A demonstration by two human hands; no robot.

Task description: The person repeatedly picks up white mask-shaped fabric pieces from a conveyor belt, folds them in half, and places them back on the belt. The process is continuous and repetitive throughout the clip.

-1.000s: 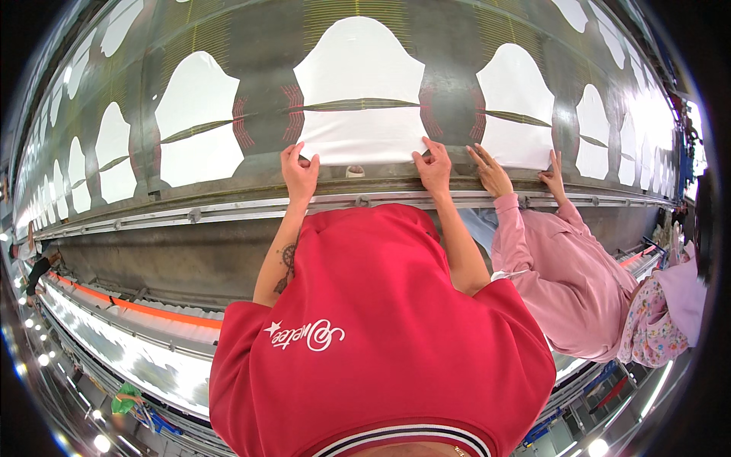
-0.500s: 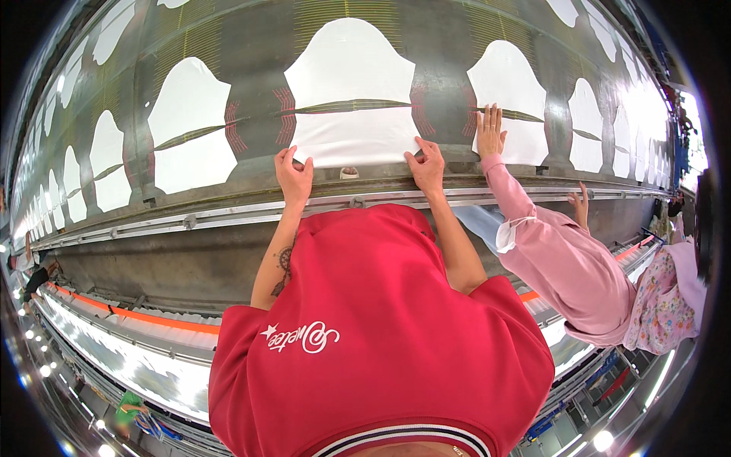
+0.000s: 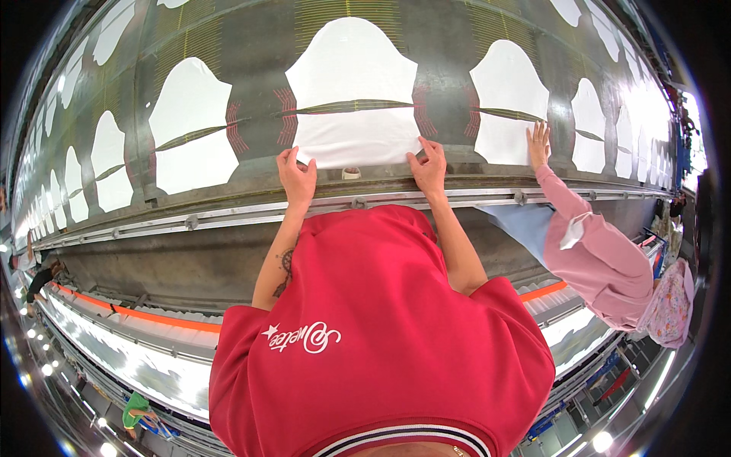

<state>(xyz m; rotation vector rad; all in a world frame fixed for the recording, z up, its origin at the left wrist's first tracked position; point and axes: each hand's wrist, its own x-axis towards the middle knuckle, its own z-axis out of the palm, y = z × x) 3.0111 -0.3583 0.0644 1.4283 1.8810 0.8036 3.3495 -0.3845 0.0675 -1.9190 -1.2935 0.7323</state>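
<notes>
A white fabric piece point(image 3: 358, 145) lies on the long dark table point(image 3: 257, 114) straight ahead of me, its near edge slightly creased. My left hand point(image 3: 298, 177) pinches its near left corner between thumb and fingers. At the near right corner, my right hand point(image 3: 429, 166) holds the same piece in a similar pinch. Just beyond it is a larger, dome-shaped white fabric piece point(image 3: 352, 65), separated from the near one by a narrow dark gap. Red guide marks point(image 3: 286, 118) show on the table beside both pieces.
To the right, a co-worker in a pink top point(image 3: 601, 259) rests a hand point(image 3: 538, 145) on the neighbouring white piece point(image 3: 502, 141). More white pieces point(image 3: 194, 164) lie in rows along the table. A metal rail point(image 3: 244, 215) runs along its near edge. Behind is another bright table point(image 3: 152, 365).
The co-worker has shifted right, the hand sliding from the left side of the neighbouring piece to its right edge. My own hands have stayed almost in place at the fabric's corners.
</notes>
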